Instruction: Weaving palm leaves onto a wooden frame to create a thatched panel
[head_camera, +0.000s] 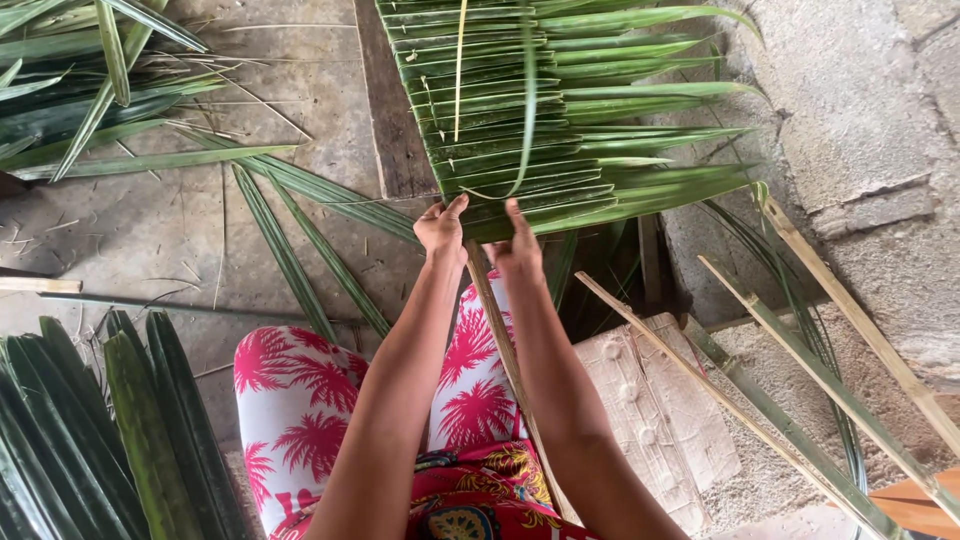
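A panel of folded green palm leaves (520, 110) hangs on a thin wooden stick (500, 330) that runs down toward my lap. My left hand (441, 226) pinches the lowest leaf at the panel's bottom edge. My right hand (518, 248) grips the same leaf edge just to the right, beside the stick. A pale thin strip (459, 60) and a curved green strip (527, 120) run through the panel's upper layers. Loose leaf tips fan out to the right of the panel.
A pile of loose palm leaves (90, 90) lies on the concrete floor at upper left. A bundle of dark leaves (90, 440) lies at lower left. Bare sticks (850, 320) lean at right against a block wall (860, 110). A wooden plank (392, 110) lies under the panel.
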